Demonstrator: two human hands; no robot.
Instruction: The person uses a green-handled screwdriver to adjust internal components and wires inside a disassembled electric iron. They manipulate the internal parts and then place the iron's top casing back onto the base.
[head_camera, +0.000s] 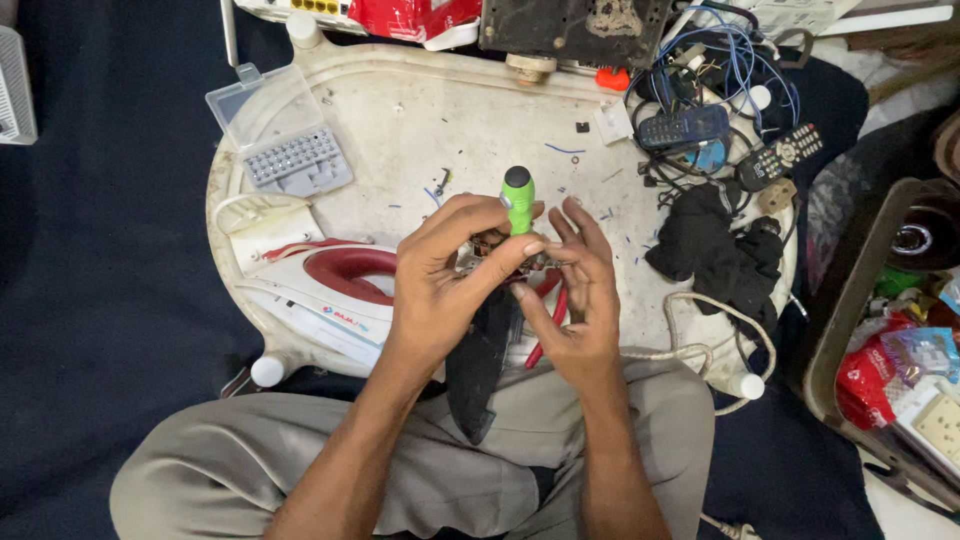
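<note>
Two hands (500, 290), one green screwdriver (518, 200)

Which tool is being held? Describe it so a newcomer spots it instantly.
Start at the white oval table in front of the seated person. Above its near edge the left hand and right hand meet. Between them stands the screwdriver, the only bright green handle, topped by a black cap.

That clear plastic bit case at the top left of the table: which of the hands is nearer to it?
The left hand. It sits below and to the right of the bit case, well apart from it. The right hand is farther right, beyond the green screwdriver.
</note>
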